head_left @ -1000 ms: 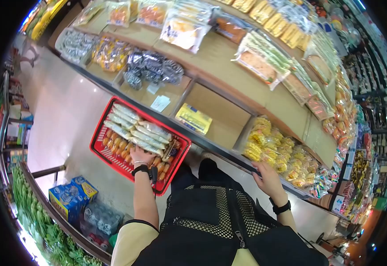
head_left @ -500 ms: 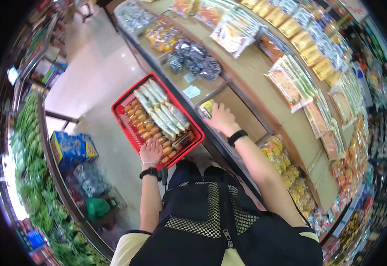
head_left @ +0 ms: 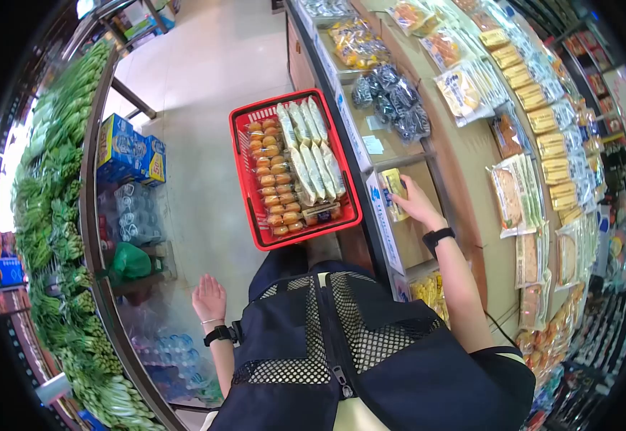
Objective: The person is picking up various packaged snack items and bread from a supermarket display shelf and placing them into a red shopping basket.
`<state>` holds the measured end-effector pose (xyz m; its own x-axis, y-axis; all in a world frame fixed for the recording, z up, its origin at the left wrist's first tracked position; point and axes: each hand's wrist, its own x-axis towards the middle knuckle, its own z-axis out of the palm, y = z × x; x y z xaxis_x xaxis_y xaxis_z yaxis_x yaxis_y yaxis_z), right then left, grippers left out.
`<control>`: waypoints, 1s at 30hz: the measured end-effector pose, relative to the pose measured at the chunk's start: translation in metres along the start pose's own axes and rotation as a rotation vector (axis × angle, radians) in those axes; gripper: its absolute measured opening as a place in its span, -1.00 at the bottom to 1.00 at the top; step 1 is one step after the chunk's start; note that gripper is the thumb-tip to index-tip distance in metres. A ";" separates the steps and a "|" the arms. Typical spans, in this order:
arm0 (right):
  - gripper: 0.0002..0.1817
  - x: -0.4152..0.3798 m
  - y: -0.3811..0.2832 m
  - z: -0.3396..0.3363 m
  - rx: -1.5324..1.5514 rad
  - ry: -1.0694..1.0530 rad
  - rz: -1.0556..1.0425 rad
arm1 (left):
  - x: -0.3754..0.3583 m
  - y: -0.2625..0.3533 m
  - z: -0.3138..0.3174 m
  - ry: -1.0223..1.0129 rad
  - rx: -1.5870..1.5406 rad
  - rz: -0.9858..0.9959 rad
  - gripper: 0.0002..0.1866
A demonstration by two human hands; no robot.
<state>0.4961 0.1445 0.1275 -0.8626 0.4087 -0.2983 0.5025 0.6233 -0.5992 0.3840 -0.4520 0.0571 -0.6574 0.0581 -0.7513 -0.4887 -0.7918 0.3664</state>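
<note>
Yellow pack (head_left: 393,192) by the bin's (head_left: 413,244) left edge touches half-curled right hand (head_left: 419,207), grip unclear; left hand (head_left: 209,297) open, empty.

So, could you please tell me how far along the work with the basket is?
The red basket already holds brown rolls and white packets. The right hand is at the yellow packet, its grip unclear; the left hand is empty. That packet lies in the shelf compartment, so lifting it out may be left.
</note>
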 end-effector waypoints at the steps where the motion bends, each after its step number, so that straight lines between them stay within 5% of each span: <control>1: -0.19 0.004 0.013 -0.003 -0.017 0.025 -0.024 | 0.007 -0.011 -0.010 0.101 -0.041 -0.030 -0.55; 3: -0.29 0.012 0.037 -0.012 -0.007 0.038 -0.035 | 0.015 -0.035 -0.030 0.200 -0.062 -0.081 -0.54; 6: -0.53 -0.011 0.032 -0.016 0.021 0.337 0.098 | 0.016 -0.026 -0.082 0.389 -0.087 -0.141 -0.51; 11: -0.53 -0.007 0.014 -0.026 -0.011 0.200 0.178 | 0.051 -0.033 -0.133 0.501 0.111 -0.142 -0.44; 13: -0.47 -0.012 -0.003 -0.018 -0.265 0.254 -0.042 | 0.051 -0.032 -0.133 0.567 0.071 -0.144 -0.41; 17: -0.36 -0.008 -0.028 -0.006 -0.314 0.135 -0.094 | 0.056 -0.042 -0.111 0.499 0.217 -0.167 -0.41; 20: -0.48 -0.004 -0.011 -0.006 -0.098 0.327 0.035 | 0.068 -0.047 -0.093 0.343 0.337 -0.198 -0.44; 25: -0.54 -0.007 0.008 -0.023 -0.157 0.220 0.063 | 0.063 -0.041 -0.065 0.251 0.427 -0.204 -0.43; 28: -0.33 -0.008 -0.013 -0.016 -0.282 0.082 -0.209 | 0.066 -0.040 -0.066 0.292 0.481 -0.186 -0.43; 30: -0.29 -0.016 -0.026 -0.002 -0.357 0.063 -0.133 | 0.060 -0.043 -0.074 0.315 0.575 -0.191 -0.43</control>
<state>0.4973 0.1232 0.1491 -0.9218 0.3420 -0.1828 0.3852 0.8619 -0.3299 0.4076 -0.4592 -0.0446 -0.3737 -0.0846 -0.9237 -0.8639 -0.3308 0.3798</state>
